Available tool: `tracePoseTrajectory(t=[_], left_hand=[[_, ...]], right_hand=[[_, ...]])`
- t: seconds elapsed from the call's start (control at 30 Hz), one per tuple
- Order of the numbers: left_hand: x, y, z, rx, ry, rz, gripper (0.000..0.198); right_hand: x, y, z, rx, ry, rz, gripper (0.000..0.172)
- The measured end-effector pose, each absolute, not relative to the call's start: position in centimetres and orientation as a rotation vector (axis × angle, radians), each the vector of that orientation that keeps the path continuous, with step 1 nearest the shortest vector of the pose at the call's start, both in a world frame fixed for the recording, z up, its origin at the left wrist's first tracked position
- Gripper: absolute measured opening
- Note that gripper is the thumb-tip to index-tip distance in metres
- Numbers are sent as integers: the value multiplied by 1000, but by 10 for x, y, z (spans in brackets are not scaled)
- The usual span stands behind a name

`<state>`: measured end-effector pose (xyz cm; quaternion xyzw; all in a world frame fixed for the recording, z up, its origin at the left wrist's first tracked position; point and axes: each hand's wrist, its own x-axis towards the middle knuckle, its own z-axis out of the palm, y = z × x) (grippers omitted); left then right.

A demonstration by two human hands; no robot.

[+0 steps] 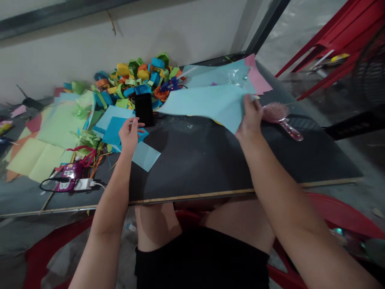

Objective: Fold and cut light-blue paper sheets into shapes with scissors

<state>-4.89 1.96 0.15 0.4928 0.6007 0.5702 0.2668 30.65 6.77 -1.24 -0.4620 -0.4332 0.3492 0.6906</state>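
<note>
My right hand is closed on the near edge of a large light blue paper sheet, lifting it off the dark board. More light blue and pink sheets lie beneath it at the back right. My left hand rests on small blue paper pieces at the left, fingers curled on them, with a pale blue rectangle just beside the wrist. A black box stands right behind that hand.
A heap of folded coloured paper strips sits at the back. Green, yellow and orange sheets spread to the left. A pink hairbrush lies right of my hand. A purple device and white plug sit near the front left edge.
</note>
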Motion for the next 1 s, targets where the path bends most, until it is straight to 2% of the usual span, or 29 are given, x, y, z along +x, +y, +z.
tracePoseTrajectory(t=[0.13, 0.23, 0.3, 0.37, 0.43, 0.53, 0.6, 0.73, 0.8, 0.87, 1.0], left_hand=[[-77, 14, 19, 1477, 1990, 1728, 10], [-109, 4, 36, 1451, 2234, 1837, 15], [-124, -6, 43, 1570, 2304, 1577, 15], [-131, -16, 45, 1752, 2260, 1202, 23], [-131, -24, 43, 1857, 2172, 1013, 33], [-125, -29, 43, 1892, 2136, 1005, 37], [-117, -24, 46, 1900, 2131, 1042, 31], [-84, 6, 50, 2017, 1953, 1094, 19], [-65, 31, 46, 2054, 1856, 1059, 18], [-53, 58, 39, 2044, 1906, 931, 31], [-47, 98, 18, 1824, 2144, 941, 82]], right_hand=[[303, 53, -2, -958, -1022, 409, 34], [296, 24, 11, -1116, -1335, 154, 34], [294, 6, 22, -1150, -1463, 51, 34], [296, -9, 35, -1125, -1522, -80, 32], [299, -21, 48, -1000, -1663, -211, 27], [300, -37, 57, -877, -2034, -155, 26], [296, -49, 52, -928, -2225, -9, 30], [283, -74, 24, -976, -2387, 243, 36], [276, -87, 10, -913, -2441, 220, 37], [269, -98, 0, -859, -2502, 117, 39], [263, -110, -5, -841, -2490, 46, 32]])
